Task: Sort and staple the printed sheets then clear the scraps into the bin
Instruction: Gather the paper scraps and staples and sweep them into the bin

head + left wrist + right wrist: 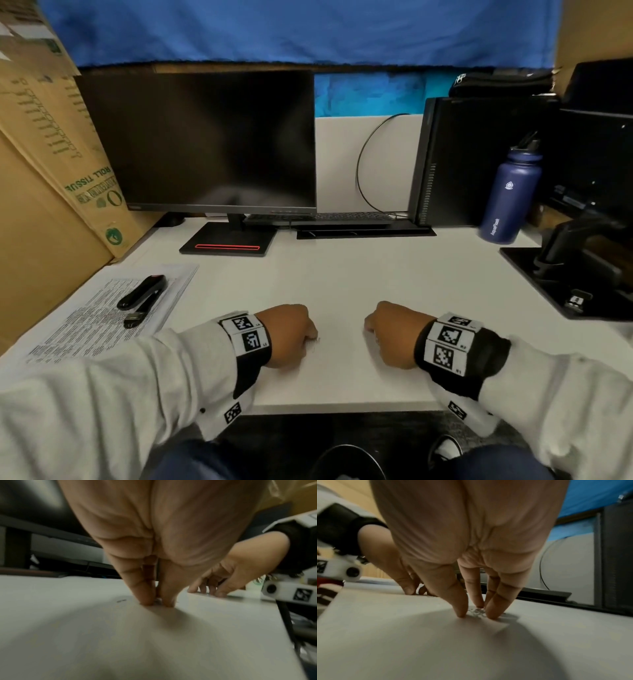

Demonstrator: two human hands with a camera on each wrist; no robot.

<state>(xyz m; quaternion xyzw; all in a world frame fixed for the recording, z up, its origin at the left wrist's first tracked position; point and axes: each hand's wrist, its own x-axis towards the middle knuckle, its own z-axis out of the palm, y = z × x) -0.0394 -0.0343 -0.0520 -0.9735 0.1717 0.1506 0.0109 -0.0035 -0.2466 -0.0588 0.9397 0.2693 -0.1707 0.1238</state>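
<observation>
To my left the cardboard box [68, 164] reads "ROLL TISSUE", printed upside down in green. On the blue bottle [507, 195] I can just make out "AquaFlask". The print on the sheets [85, 318] is too small for me to read.

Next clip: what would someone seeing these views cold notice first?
Both hands stand out, set side by side on the near part of the white desk: the left hand and right hand each press fingertips down around tiny scraps, seen clearly only in the wrist views. Next is the black stapler lying on the printed sheets at the left edge. A dark monitor fills the back.
</observation>
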